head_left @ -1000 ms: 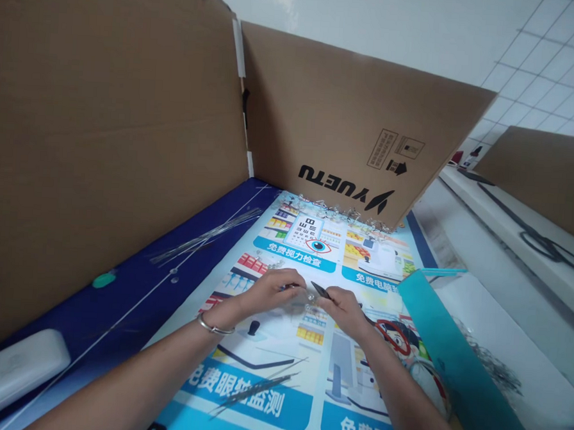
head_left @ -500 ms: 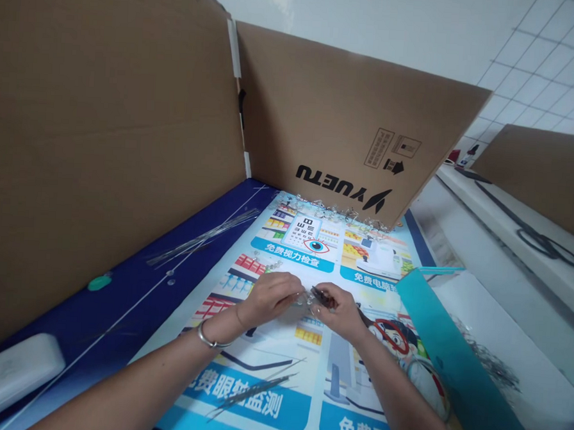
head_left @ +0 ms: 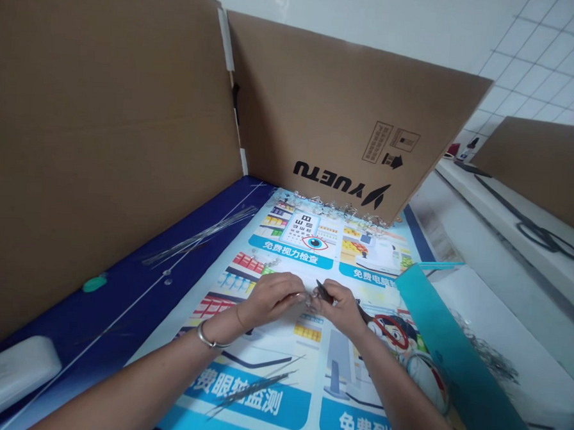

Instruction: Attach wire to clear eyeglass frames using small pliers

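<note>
In the middle of the mat, my left hand (head_left: 275,296) is closed, its fingertips pinching a small clear beaded piece (head_left: 309,301). My right hand (head_left: 340,311) meets it from the other side, thumb and fingers at the same piece. Dark pliers (head_left: 325,293) are gripped in that hand, their pointed tip toward the upper left and a handle behind the palm. Fingers partly hide the beaded piece, so its exact shape cannot be made out. Thin metal wires (head_left: 253,390) lie in a bundle on the mat, nearer to me than the hands.
Cardboard panels (head_left: 321,108) stand at the left and back. Clear wire-and-bead pieces (head_left: 349,212) line the back panel's foot. More wires (head_left: 202,236) lie on the blue strip. A white case (head_left: 13,380) sits front left; a teal-edged box (head_left: 457,352) with wire bits (head_left: 486,354) stands right.
The pliers have turned slightly in my right hand, and their tip stands out more. Both hands have come a little closer together around the beaded piece. The view has shifted slightly.
</note>
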A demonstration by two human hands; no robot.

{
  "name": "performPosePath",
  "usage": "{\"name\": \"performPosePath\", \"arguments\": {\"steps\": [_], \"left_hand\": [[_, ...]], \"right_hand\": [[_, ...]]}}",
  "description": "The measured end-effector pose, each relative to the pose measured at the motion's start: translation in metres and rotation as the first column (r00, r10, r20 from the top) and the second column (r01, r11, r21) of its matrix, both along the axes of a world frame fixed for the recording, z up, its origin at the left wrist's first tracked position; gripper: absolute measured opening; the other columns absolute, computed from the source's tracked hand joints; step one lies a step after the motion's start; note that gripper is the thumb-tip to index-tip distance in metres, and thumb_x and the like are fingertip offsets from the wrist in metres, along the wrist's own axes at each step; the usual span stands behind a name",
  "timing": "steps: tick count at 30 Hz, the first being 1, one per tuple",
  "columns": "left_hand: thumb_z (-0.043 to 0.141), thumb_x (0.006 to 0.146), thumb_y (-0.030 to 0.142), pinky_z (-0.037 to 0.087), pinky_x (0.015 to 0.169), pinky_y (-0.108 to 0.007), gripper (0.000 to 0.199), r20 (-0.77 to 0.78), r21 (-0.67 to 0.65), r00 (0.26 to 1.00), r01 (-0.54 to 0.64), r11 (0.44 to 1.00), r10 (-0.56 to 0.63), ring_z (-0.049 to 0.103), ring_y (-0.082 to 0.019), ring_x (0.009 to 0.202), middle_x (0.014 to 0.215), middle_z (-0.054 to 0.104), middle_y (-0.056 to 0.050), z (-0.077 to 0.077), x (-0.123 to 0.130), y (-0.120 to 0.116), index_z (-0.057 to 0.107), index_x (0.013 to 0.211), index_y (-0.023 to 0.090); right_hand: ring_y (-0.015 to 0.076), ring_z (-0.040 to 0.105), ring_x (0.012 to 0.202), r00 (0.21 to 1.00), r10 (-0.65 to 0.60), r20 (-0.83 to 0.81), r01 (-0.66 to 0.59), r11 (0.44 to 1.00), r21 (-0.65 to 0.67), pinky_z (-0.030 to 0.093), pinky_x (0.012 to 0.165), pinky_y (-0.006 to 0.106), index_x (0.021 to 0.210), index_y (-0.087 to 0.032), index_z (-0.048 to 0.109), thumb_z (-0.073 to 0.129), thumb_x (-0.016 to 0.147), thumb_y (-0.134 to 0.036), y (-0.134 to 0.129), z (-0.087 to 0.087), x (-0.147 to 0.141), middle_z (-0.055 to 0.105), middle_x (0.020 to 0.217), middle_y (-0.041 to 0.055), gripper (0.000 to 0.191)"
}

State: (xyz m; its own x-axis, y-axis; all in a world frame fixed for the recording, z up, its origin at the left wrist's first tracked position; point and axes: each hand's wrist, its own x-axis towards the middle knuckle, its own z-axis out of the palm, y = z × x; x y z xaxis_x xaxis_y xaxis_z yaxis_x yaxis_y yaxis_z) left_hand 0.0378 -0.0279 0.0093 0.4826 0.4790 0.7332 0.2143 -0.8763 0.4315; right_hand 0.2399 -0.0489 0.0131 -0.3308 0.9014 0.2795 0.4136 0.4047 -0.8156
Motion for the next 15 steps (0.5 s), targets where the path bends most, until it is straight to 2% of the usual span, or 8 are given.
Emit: {"name": "performPosePath", "arguments": {"steps": [9,15], "left_hand": [[0.047,0.083,0.017,0.046,0.07,-0.028,0.014,0.014,-0.146,0.996,0.09,0.985,-0.089,0.056,-0.015,0.077,0.081,0.061,-0.008,0.0008,-0.0013,0.003,0.057,0.093,0.015],[0.047,0.083,0.017,0.045,0.073,-0.03,0.015,-0.02,-0.18,0.995,0.097,0.979,-0.102,0.055,-0.016,0.082,0.084,0.061,-0.009,0.0056,0.0001,0.0029,0.058,0.093,0.015]], "right_hand": [[0.0098,0.044,0.061,0.999,-0.046,0.014,0.045,0.997,0.057,0.035,0.055,0.021,0.083,-0.018,0.063,0.056,0.075,-0.021,0.0009,-0.0011,-0.0008,0.048,0.067,-0.0011,0.011],[0.0142,0.05,0.071,0.995,0.001,0.096,-0.016,0.989,0.147,0.039,0.065,0.026,0.088,-0.021,0.065,0.056,0.073,-0.019,-0.0018,0.0019,-0.0022,0.054,0.071,0.0013,0.017]]}}
